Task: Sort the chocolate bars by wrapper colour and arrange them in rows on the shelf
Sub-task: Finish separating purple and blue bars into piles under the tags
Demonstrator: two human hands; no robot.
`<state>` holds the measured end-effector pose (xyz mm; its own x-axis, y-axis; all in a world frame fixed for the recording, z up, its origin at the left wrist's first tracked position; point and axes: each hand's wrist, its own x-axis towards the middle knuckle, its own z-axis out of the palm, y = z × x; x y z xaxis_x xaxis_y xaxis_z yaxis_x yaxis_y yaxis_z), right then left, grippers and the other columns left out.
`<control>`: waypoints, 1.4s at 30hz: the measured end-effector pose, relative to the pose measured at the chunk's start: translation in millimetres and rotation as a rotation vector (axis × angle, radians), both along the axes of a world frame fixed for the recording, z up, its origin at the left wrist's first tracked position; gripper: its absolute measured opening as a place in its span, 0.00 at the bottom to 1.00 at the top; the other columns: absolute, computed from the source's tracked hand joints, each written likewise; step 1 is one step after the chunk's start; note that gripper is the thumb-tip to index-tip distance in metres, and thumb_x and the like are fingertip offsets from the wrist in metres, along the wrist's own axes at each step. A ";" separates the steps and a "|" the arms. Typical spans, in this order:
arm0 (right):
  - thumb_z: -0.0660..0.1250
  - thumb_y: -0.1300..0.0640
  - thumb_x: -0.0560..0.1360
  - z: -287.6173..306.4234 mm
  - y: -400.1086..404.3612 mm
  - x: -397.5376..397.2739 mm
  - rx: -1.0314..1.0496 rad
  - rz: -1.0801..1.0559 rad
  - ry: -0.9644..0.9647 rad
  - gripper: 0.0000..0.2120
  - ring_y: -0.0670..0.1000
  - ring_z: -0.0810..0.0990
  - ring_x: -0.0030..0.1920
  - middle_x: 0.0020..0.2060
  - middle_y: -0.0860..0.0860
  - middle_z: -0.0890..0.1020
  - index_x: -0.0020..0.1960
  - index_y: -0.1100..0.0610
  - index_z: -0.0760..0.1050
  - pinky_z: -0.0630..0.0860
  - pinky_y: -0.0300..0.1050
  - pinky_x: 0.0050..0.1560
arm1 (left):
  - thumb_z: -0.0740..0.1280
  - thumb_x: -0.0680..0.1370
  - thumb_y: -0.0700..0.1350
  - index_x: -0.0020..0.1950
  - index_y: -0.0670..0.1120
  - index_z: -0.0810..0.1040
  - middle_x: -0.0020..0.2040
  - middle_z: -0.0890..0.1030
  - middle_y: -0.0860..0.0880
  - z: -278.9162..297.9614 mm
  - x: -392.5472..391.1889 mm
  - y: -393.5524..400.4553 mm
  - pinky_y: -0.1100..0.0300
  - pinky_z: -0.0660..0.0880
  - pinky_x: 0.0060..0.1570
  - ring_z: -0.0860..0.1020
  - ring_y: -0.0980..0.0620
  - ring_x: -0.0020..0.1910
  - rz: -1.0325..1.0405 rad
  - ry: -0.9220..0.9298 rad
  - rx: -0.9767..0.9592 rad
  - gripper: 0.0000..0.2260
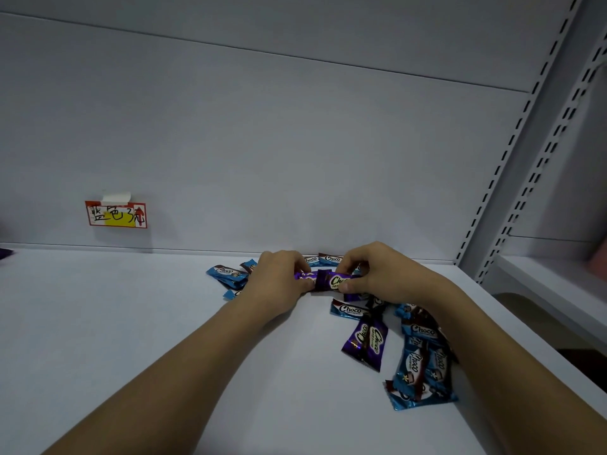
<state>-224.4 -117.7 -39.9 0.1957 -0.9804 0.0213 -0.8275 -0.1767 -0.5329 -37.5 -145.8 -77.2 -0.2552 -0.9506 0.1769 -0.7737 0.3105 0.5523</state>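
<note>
Together, hands (323, 277) pinching purple bars (328, 281), shelf (131, 323) holding scattered blue bars (422, 366)

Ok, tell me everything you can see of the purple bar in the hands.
The purple bar has a glossy foil-like wrapper with "Choco" in pale letters and a darker band across its middle. It lies level, lengthwise from left to right, just above the shelf near the back wall. The left hand pinches its left end, the right hand its right end. Whether it touches the shelf is unclear.
</note>
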 end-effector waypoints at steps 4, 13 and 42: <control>0.73 0.56 0.73 0.6 -0.4 -3.4 -0.038 -0.043 -0.263 0.04 0.48 0.83 0.43 0.43 0.48 0.84 0.48 0.51 0.81 0.77 0.37 0.42 | 0.70 0.76 0.44 0.57 0.48 0.78 0.55 0.79 0.50 1.1 -1.4 3.4 0.64 0.68 0.45 0.74 0.55 0.48 -0.010 0.143 -0.037 0.10; 0.73 0.55 0.74 2.5 -2.1 -1.9 -0.057 -0.197 -0.638 0.05 0.47 0.84 0.46 0.43 0.47 0.86 0.49 0.54 0.80 0.76 0.40 0.43 | 0.71 0.76 0.43 0.53 0.50 0.81 0.48 0.82 0.53 8.2 3.5 -0.7 0.69 0.71 0.37 0.78 0.58 0.43 0.061 0.446 -0.069 0.07; 0.72 0.63 0.73 5.0 20.3 127.9 0.079 -0.018 -0.597 0.03 0.51 0.80 0.37 0.36 0.53 0.81 0.42 0.58 0.78 0.82 0.51 0.49 | 0.72 0.75 0.41 0.50 0.47 0.82 0.46 0.83 0.49 26.8 147.7 62.6 0.48 0.80 0.50 0.83 0.44 0.43 0.267 0.605 -0.020 0.05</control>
